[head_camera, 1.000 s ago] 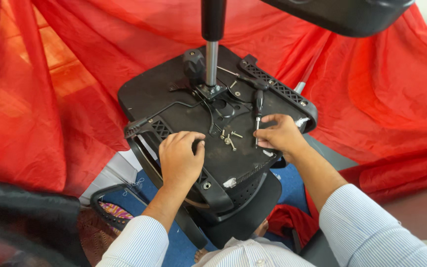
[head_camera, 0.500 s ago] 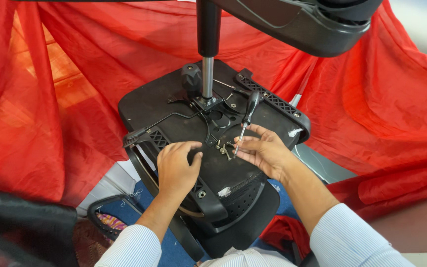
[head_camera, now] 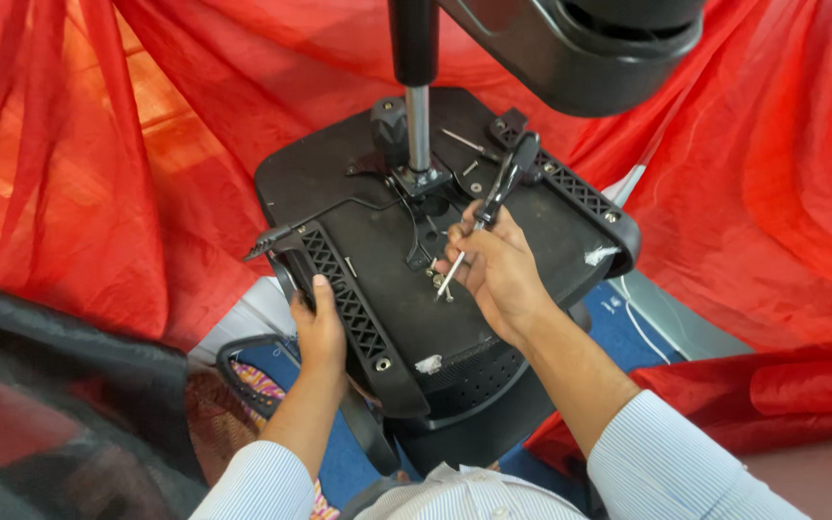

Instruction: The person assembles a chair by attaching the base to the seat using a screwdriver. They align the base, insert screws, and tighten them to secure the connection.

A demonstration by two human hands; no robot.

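An upturned office chair seat shows its black underside, with a metal gas column rising from the centre mechanism. My right hand grips a black-handled screwdriver; its metal tip points down at several loose screws lying on the underside. My left hand wraps around the near-left black armrest bracket at the seat's edge. A matching bracket runs along the right side.
Red cloth drapes all around the chair. The chair's black wheel base hangs overhead at the top. A black mesh backrest sits at lower left, and blue floor shows at right.
My right hand has lifted the screwdriver and tilted its tip down to the screws. My left hand has slid from the seat's underside to the edge of the left bracket.
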